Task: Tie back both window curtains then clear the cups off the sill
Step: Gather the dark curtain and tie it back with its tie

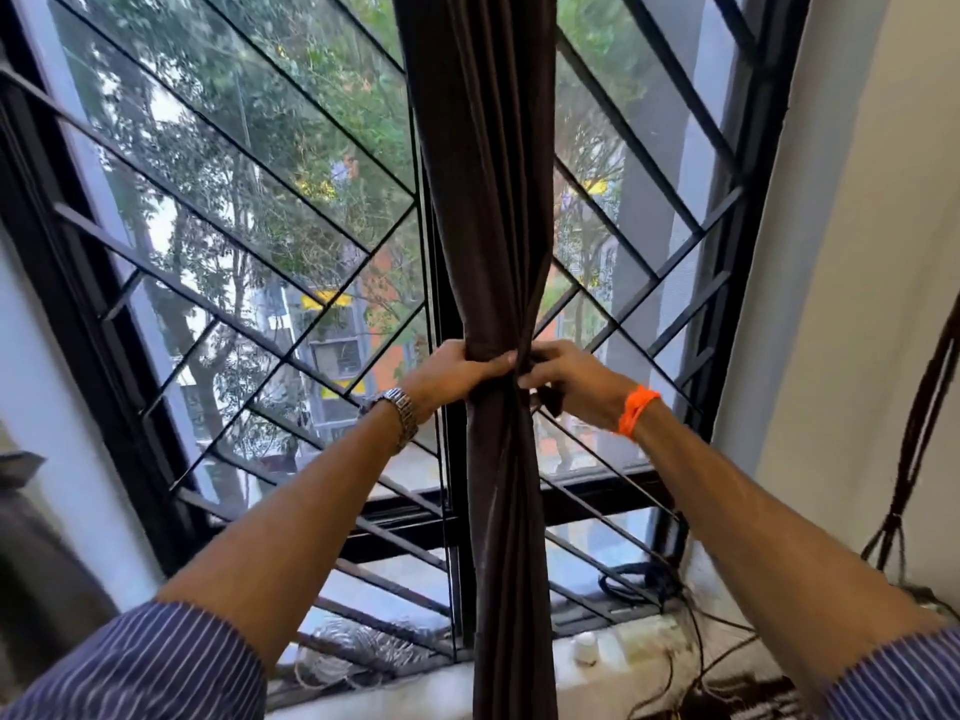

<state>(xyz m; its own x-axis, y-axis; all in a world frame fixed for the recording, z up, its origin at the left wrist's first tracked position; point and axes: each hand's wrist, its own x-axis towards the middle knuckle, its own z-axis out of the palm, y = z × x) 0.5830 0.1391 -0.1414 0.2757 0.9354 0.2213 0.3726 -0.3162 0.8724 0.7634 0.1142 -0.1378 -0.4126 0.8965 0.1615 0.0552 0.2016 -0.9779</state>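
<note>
A dark brown curtain hangs gathered into one narrow vertical bundle at the centre of the window, in front of the black centre post of the window frame. The bundle is cinched at about mid-height and spreads slightly below that point, running down past the near edge of the sill.

The left hand wraps the left side of the bundle at the cinch point, fingers curled around the fabric and thumb laid across its front. A metal-link wristwatch sits on the left wrist. The right hand is at the right side of the same point, fingers bent together and gripping a dark strip of material, apparently the tie-back, whose short end hangs just below the palm. An orange thread band circles the right wrist. Both forearms are bare, with striped blue sleeves rolled up near the elbows.

Behind the glass, a black diagonal window grille spans both panes. On the white sill, just right of the curtain bundle, stands a small white cup-like object; its exact type cannot be determined. Dark cables lie on the right part of the sill, and dark cords hang against the right wall.
</note>
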